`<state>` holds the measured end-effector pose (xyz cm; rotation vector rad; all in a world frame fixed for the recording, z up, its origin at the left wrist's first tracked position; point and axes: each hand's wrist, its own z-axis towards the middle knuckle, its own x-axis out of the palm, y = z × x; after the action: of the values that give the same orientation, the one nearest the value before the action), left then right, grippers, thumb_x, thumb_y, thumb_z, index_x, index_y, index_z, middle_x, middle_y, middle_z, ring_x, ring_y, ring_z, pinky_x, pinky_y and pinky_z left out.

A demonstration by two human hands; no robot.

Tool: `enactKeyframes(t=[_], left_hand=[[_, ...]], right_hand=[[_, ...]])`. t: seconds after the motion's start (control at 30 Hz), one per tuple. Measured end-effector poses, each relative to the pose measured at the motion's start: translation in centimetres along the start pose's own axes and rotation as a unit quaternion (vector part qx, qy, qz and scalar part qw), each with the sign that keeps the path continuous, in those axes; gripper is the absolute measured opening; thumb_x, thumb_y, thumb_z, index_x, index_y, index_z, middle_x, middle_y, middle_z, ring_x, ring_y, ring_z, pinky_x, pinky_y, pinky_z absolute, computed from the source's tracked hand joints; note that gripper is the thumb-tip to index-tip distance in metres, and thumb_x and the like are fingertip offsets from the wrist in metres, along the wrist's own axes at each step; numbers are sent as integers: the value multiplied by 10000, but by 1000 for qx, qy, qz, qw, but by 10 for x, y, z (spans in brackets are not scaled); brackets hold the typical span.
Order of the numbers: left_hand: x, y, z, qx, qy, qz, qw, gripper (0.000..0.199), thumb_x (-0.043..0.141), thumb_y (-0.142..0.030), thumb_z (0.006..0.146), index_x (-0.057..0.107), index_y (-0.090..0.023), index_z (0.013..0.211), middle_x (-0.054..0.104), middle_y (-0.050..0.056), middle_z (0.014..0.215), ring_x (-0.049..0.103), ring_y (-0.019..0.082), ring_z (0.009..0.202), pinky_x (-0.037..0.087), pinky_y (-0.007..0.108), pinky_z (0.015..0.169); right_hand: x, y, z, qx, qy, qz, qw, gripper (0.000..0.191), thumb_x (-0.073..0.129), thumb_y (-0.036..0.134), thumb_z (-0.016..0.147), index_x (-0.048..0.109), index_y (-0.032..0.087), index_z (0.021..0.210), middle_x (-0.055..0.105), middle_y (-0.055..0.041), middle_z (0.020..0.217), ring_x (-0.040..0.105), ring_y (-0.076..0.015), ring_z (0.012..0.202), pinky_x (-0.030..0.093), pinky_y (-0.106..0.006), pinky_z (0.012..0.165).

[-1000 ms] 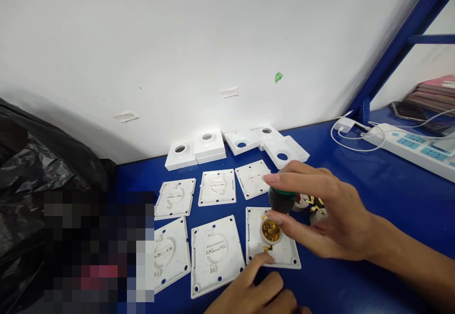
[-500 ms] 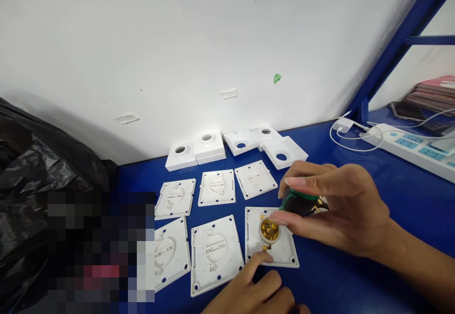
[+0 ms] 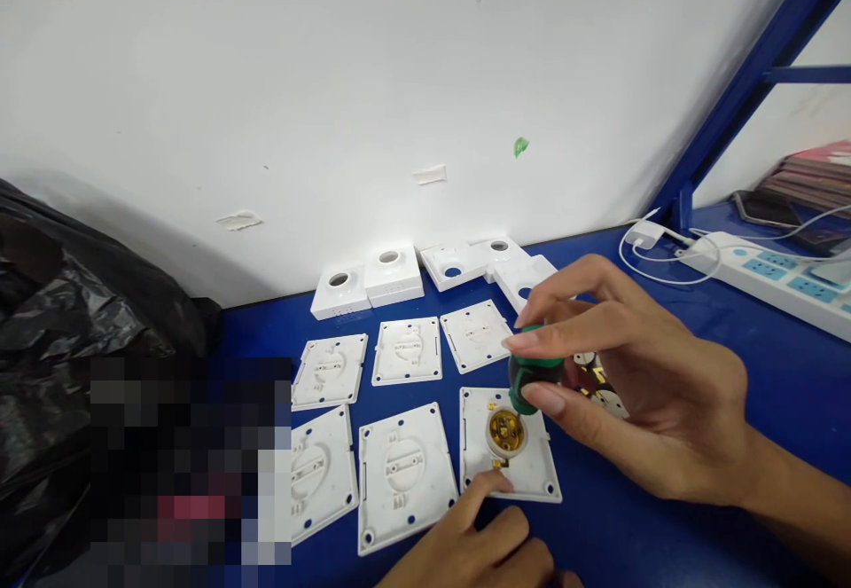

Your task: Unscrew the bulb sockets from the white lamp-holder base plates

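Note:
A stubby green-and-black screwdriver [image 3: 532,373] stands nearly upright in my right hand [image 3: 638,384], gripped between thumb and fingers. Its tip reaches the brass-lined round lamp socket [image 3: 506,434]; the exact contact point is too small to tell. That socket sits on a white square plate [image 3: 532,479] with brass terminals beside it. At the plate's front edge, my left hand [image 3: 479,535] is closed, its index fingertip pressing the plate down and the other fingers curled. Partly hidden behind my right hand are round white-and-brass parts [image 3: 608,400].
Several more white plates [image 3: 407,464] lie to the left. White box covers with round holes [image 3: 392,276] line the wall. A black plastic bag [image 3: 86,278] is at far left, beside a blurred patch. A power strip [image 3: 791,273] with cables stands at right.
My right hand has turned the screwdriver from a slanted hold to nearly upright, bringing it down over the socket. My left hand stays on the plate.

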<state>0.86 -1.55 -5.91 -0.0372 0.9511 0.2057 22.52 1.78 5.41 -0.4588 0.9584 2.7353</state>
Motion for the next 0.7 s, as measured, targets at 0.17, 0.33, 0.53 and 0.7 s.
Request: enactKeyframes(t=[0.17, 0.33, 0.53, 0.7], left_hand=[[0, -2, -1, -5, 10, -10, 1000, 319, 790, -91, 945, 526, -200, 804, 496, -109, 683, 456, 108, 669, 436, 355, 1150], [1, 0, 1, -5, -18, -18, 1000, 283, 690, -46, 1001, 548, -193, 804, 499, -101, 679, 426, 119, 654, 450, 356, 1126], [-5, 2, 5, 1, -3, -15, 1000, 191, 676, -58, 1043, 631, -196, 919, 539, -105, 705, 443, 120, 664, 423, 384, 1169], [-2, 0, 1, 0, -2, -16, 1000, 255, 742, -73, 984, 565, -194, 846, 496, -107, 699, 436, 106, 657, 446, 351, 1116]], right_hand=[[-1, -1, 4, -23, -51, 5, 998, 254, 917, 260, 902, 775, 281, 1112, 697, -36, 914, 647, -210, 801, 516, -312, 487], [1, 2, 2, 16, -21, 48, 998, 250, 776, 147, 1001, 748, 238, 1232, 786, -73, 1049, 752, -229, 913, 614, -349, 633], [5, 0, -3, -38, 29, 83, 995, 344, 792, 113, 983, 653, 221, 1280, 763, -66, 1072, 758, -239, 1069, 633, -305, 632], [6, 0, -3, -36, 9, 33, 999, 352, 821, 66, 943, 629, 229, 1190, 728, -34, 936, 747, -199, 954, 587, -261, 567]])
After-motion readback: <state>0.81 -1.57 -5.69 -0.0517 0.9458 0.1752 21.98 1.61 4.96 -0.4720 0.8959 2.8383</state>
